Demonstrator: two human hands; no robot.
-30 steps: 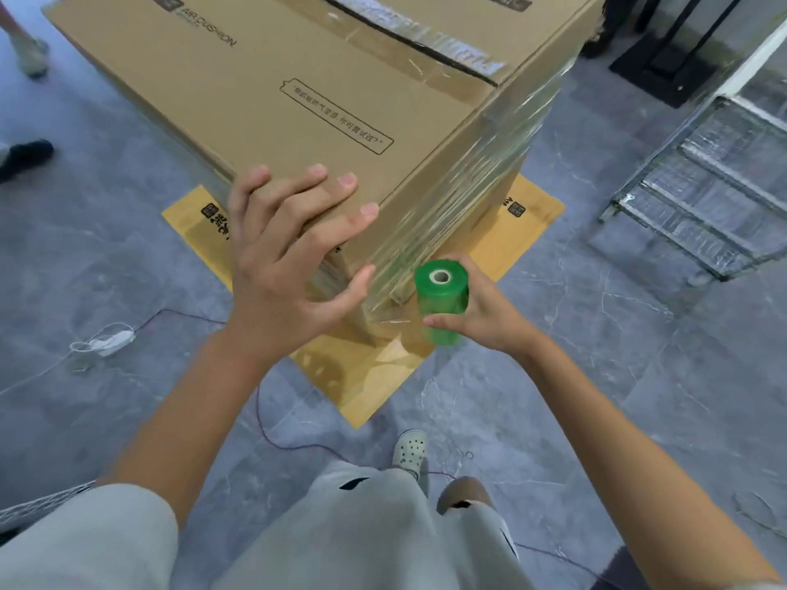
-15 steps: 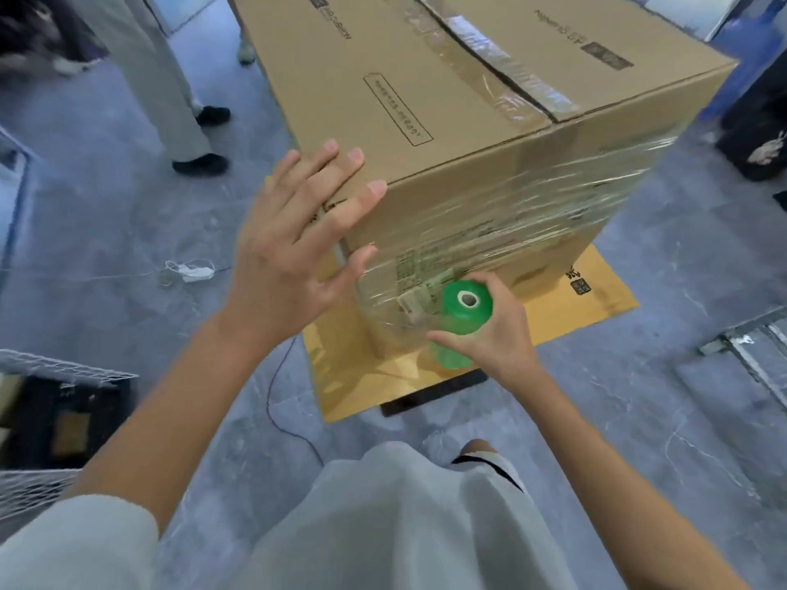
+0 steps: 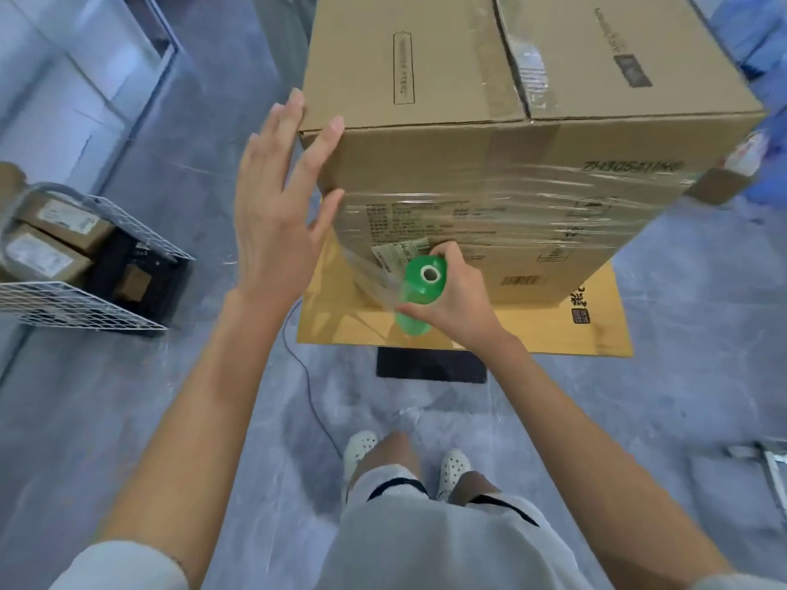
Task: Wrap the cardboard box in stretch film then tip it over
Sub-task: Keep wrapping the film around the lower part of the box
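Observation:
A large taped cardboard box [image 3: 489, 146] stands upright on a flat yellow cardboard sheet [image 3: 596, 330]. Bands of clear stretch film [image 3: 532, 215] cover the middle of its near side. My right hand [image 3: 451, 300] grips a green stretch film roll [image 3: 421, 291] held upright against the lower near face, with film running from it to the box's left corner. My left hand [image 3: 277, 210] is spread with straight fingers at the box's upper left corner, fingertips touching the edge.
A white wire basket [image 3: 85, 304] with small brown boxes sits on the grey floor at the left. A dark mat [image 3: 430, 366] pokes out under the yellow sheet. A thin cable [image 3: 311, 402] trails across the floor near my feet. Blue items lie at the far right.
I have walked around the box corner, so its wrapped side now faces me. My right hand carried the roll along the lower face. My left hand slid along the top corner.

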